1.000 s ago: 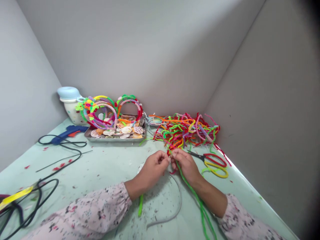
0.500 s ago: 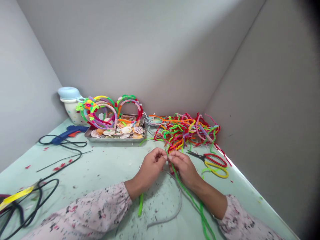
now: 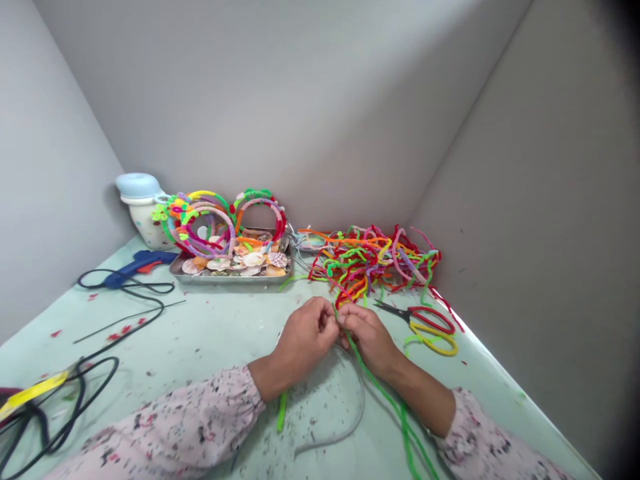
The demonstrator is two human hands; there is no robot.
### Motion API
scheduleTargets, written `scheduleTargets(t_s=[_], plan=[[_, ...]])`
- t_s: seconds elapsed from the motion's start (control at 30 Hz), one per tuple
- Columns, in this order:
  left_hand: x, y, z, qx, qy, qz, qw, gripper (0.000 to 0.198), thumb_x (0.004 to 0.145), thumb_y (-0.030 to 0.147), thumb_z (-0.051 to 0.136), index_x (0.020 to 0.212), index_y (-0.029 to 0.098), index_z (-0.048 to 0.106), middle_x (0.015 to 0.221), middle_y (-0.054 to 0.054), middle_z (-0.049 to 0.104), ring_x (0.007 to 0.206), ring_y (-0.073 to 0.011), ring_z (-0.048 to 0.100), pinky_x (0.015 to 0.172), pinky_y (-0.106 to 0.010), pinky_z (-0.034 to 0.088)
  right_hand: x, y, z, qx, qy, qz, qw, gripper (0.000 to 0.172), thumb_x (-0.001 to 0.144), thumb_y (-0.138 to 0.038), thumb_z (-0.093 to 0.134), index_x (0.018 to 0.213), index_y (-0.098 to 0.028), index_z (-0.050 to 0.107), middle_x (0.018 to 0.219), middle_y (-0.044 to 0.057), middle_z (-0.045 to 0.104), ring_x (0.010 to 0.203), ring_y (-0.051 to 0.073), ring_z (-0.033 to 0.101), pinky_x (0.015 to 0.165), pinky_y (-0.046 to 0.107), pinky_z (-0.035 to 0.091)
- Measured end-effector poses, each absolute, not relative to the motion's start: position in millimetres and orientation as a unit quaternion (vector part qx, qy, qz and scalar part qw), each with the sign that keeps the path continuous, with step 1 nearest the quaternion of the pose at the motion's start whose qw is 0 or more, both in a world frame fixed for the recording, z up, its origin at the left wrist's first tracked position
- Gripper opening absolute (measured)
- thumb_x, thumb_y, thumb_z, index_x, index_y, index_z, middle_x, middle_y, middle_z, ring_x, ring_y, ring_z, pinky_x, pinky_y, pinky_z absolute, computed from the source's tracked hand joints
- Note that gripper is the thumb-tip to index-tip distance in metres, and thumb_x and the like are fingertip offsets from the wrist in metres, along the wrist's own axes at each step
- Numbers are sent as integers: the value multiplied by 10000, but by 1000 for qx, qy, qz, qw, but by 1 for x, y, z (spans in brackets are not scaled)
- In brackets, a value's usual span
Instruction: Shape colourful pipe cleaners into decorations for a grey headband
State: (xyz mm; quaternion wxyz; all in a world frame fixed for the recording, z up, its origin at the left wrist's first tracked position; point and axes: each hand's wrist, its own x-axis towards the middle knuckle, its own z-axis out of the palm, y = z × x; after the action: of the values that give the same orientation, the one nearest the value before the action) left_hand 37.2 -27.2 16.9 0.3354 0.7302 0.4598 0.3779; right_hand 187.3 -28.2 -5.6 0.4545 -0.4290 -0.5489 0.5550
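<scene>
My left hand [image 3: 304, 337] and my right hand [image 3: 367, 335] meet above the pale green table [image 3: 210, 333], fingers pinched together on a green pipe cleaner [image 3: 395, 407]. The pipe cleaner runs from my fingertips back along my right forearm toward me. A thin grey headband [image 3: 345, 427] lies on the table under my wrists. A short bright green piece [image 3: 281, 410] shows below my left wrist.
A heap of coloured pipe cleaners [image 3: 373, 260] lies behind my hands, red-and-yellow scissors [image 3: 425, 323] to the right. A metal tray [image 3: 230, 273] holds shells and wrapped headbands [image 3: 210, 220]. A blue glue gun [image 3: 135, 263], black cords [image 3: 75, 393] and a white lidded pot [image 3: 140, 207] sit left.
Both hands have drawn slightly closer together and toward me, still pinching the green pipe cleaner. A red bit seen near my right hand a second ago no longer shows.
</scene>
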Motion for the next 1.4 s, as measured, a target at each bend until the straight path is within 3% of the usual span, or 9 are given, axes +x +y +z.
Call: scheduleTargets(t_s=[0.17,0.43,0.8,1.07,1.2,1.4], plan=[[39,-25,12,707,459,389,371,63,762,174,467,738,172,525,654,26,505,613,-113,443,577,-236,325,188,-27,-7,-408,-519,586,470,119,747,-204,485,642,-185,539,496,-48,491,435,99,450,458,227,338],[38,-21,8,589,397,409,573,121,835,276,456,792,174,503,542,60,438,493,-88,396,493,-209,314,188,-28,-13,-399,-509,584,491,123,783,-243,516,677,-189,549,536,-41,505,441,100,443,443,225,348],[36,-22,6,605,388,391,575,231,850,344,469,695,172,470,514,62,419,467,-75,362,468,-200,284,186,-31,-2,-431,-565,531,462,168,783,-246,500,627,-191,528,491,-45,493,459,105,438,494,240,347],[34,-18,19,544,335,356,682,250,824,299,462,615,171,417,498,65,379,403,-49,313,410,-194,227,189,-30,1,-401,-517,585,479,122,737,-237,511,632,-181,538,510,-41,494,440,96,445,463,231,341],[30,-13,25,497,324,398,700,205,804,299,496,661,165,436,588,61,396,413,-33,323,394,-187,191,191,-26,0,-381,-436,628,520,107,719,-257,550,646,-184,521,570,-37,504,447,87,439,428,214,324],[28,-6,15,470,333,407,709,182,784,323,564,785,144,530,654,18,524,472,-50,422,436,-176,275,187,-26,3,-386,-414,640,520,135,701,-294,603,671,-174,548,610,-24,531,443,80,444,421,208,324]])
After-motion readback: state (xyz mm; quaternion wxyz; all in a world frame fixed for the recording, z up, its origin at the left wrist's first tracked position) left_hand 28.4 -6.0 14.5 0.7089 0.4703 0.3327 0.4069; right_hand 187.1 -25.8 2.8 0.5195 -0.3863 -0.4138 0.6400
